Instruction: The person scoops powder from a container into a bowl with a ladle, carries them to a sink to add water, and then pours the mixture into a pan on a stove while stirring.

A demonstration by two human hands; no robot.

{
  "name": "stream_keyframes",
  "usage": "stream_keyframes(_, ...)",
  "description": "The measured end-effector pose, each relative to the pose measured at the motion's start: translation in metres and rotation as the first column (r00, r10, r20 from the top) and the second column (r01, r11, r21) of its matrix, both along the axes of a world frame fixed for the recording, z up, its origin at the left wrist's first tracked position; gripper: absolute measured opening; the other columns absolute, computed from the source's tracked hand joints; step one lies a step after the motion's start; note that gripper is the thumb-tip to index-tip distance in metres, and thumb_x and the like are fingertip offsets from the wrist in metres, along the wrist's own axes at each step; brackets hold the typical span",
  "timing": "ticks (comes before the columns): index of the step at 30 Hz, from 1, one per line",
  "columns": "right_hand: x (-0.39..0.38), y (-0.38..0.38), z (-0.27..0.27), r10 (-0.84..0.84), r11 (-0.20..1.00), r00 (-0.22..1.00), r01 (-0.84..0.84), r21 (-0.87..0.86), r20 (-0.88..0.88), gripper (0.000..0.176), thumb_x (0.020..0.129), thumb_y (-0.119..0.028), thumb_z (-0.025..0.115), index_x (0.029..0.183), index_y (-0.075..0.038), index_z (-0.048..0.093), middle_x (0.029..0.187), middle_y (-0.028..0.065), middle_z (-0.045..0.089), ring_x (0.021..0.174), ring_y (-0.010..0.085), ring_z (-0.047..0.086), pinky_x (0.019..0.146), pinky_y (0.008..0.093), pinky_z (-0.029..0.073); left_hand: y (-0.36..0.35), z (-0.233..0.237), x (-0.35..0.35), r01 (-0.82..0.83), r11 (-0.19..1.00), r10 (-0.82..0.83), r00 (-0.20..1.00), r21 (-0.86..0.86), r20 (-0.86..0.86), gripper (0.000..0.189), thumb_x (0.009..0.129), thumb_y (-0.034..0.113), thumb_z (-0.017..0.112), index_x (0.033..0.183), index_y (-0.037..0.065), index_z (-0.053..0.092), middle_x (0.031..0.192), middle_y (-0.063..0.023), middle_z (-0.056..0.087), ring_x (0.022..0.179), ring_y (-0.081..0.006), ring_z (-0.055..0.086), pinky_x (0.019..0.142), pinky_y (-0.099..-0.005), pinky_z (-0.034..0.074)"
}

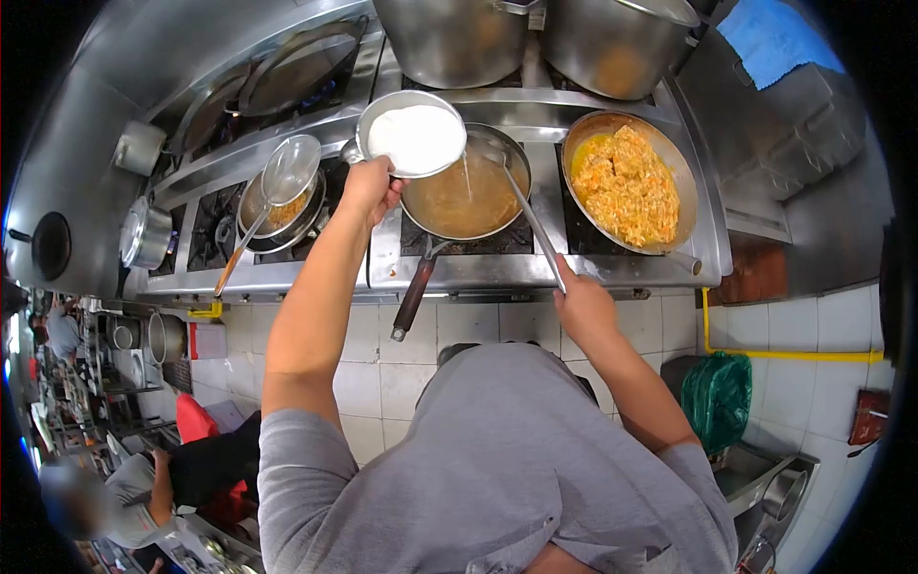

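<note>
My left hand (pixel 373 190) is closed on the rim of a metal bowl (pixel 418 134) of white liquid, tilted over a frying pan (pixel 464 206). A thin white stream falls from the bowl into the brownish liquid in the pan. In my right hand (pixel 585 304) is the handle of a long metal ladle (pixel 537 230), whose head is in the pan near its upper edge. The pan's dark handle (pixel 414 297) points toward me, with neither hand on it.
Right of the pan, a second pan (pixel 626 182) holds orange shredded food. On the left, a strainer (pixel 291 168) lies over a smaller pan. Large pots (pixel 449 43) stand behind. A co-worker (pixel 134 488) is at the lower left. A green bag (pixel 717 397) is at the right.
</note>
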State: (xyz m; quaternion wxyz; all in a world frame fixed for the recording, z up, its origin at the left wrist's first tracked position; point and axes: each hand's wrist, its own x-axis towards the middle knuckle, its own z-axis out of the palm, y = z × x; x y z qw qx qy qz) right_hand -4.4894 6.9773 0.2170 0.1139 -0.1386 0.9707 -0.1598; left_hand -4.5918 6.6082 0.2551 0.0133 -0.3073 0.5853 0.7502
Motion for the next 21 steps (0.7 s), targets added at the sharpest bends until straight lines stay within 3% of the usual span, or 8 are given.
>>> stream_keyframes(4, 0.005, -0.004, -0.019, 0.002, 0.996, 0.999, 0.003, -0.086, 0.053, 0.062, 0.090, -0.020, 0.064, 0.147, -0.005, 0.044, 0.095, 0.0243, 0.068, 0.089, 0.0408, 0.067, 0.079, 0.0510, 0.053, -0.003, -0.002, 0.000, 0.006, 1.000, -0.006, 1.000, 0.000, -0.007, 0.017, 0.088, 0.008, 0.048, 0.095, -0.007, 0.052, 0.074, -0.0152, 0.062, 0.048, -0.0102, 0.050, 0.038, -0.0223, 0.037)
stream_keyframes(6, 0.006, -0.003, -0.025, 0.095, 0.928, 0.995, -0.078, -0.365, 0.028, 0.058, 0.092, -0.018, 0.063, 0.145, -0.004, 0.046, 0.086, 0.0178, 0.068, 0.074, 0.0326, 0.068, 0.069, 0.0433, 0.055, -0.002, 0.000, 0.001, 0.001, 1.000, -0.001, 1.000, -0.008, 0.001, 0.017, 0.088, 0.008, 0.048, 0.095, -0.007, 0.052, 0.074, -0.0156, 0.062, 0.049, -0.0105, 0.050, 0.037, -0.0228, 0.037)
stream_keyframes(7, 0.006, -0.004, -0.020, 0.095, 0.928, 0.995, -0.079, -0.364, 0.026, 0.058, 0.092, -0.018, 0.063, 0.145, -0.004, 0.046, 0.086, 0.0178, 0.068, 0.074, 0.0326, 0.068, 0.069, 0.0433, 0.055, -0.001, 0.001, 0.002, 0.001, 1.000, -0.001, 1.000, -0.008, -0.001, 0.017, 0.088, 0.008, 0.048, 0.095, -0.007, 0.052, 0.074, -0.0156, 0.062, 0.049, -0.0105, 0.050, 0.037, -0.0228, 0.037)
stream_keyframes(8, 0.004, -0.004, -0.013, 0.083, 0.823, 0.914, 0.161, -0.545, 0.397, 0.054, 0.093, -0.017, 0.062, 0.144, -0.003, 0.048, 0.082, 0.0127, 0.065, 0.067, 0.0264, 0.066, 0.063, 0.0380, 0.053, 0.000, 0.002, 0.003, 0.000, 1.000, -0.001, 1.000, -0.022, -0.004, 0.017, 0.088, 0.008, 0.048, 0.095, -0.007, 0.052, 0.074, -0.0151, 0.061, 0.049, -0.0101, 0.049, 0.038, -0.0219, 0.036)
stream_keyframes(9, 0.003, -0.006, -0.001, 0.158, 0.677, 0.698, 0.439, -0.591, 0.699, 0.051, 0.094, -0.016, 0.061, 0.142, -0.003, 0.049, 0.077, 0.0076, 0.063, 0.060, 0.0203, 0.063, 0.058, 0.0327, 0.051, 0.000, 0.004, 0.003, -0.002, 0.999, 0.001, 1.000, -0.036, -0.008, 0.017, 0.088, 0.007, 0.049, 0.096, -0.007, 0.052, 0.074, -0.0145, 0.060, 0.050, -0.0096, 0.048, 0.038, -0.0210, 0.036)
stream_keyframes(12, 0.005, -0.003, 0.025, 0.271, 0.533, 0.573, 0.580, -0.616, 0.774, 0.048, 0.095, -0.013, 0.061, 0.141, -0.002, 0.051, 0.074, 0.0023, 0.057, 0.054, 0.0131, 0.056, 0.052, 0.0268, 0.046, 0.001, 0.006, 0.005, -0.011, 0.999, 0.011, 1.000, -0.046, -0.005, 0.016, 0.087, 0.008, 0.049, 0.095, -0.007, 0.052, 0.074, -0.0145, 0.061, 0.050, -0.0095, 0.048, 0.038, -0.0212, 0.035)
stream_keyframes(15, 0.007, 0.003, 0.031, 0.316, 0.466, 0.539, 0.629, -0.622, 0.781, 0.049, 0.094, -0.011, 0.061, 0.141, -0.002, 0.051, 0.074, 0.0025, 0.057, 0.053, 0.0132, 0.056, 0.050, 0.0269, 0.045, 0.000, 0.006, 0.006, -0.013, 0.999, 0.012, 1.000, -0.032, -0.007, 0.016, 0.088, 0.008, 0.049, 0.094, -0.006, 0.053, 0.075, -0.0145, 0.061, 0.050, -0.0094, 0.048, 0.038, -0.0214, 0.035)
stream_keyframes(21, 0.015, 0.009, 0.031, 0.240, 0.537, 0.666, 0.515, -0.668, 0.706, 0.050, 0.095, -0.009, 0.060, 0.143, -0.002, 0.048, 0.073, 0.0021, 0.057, 0.052, 0.0130, 0.055, 0.049, 0.0269, 0.046, -0.004, 0.006, 0.010, -0.020, 0.999, 0.020, 1.000, 0.034, -0.007, 0.016, 0.088, 0.008, 0.049, 0.095, -0.007, 0.052, 0.074, -0.0142, 0.061, 0.051, -0.0094, 0.050, 0.039, -0.0213, 0.035)
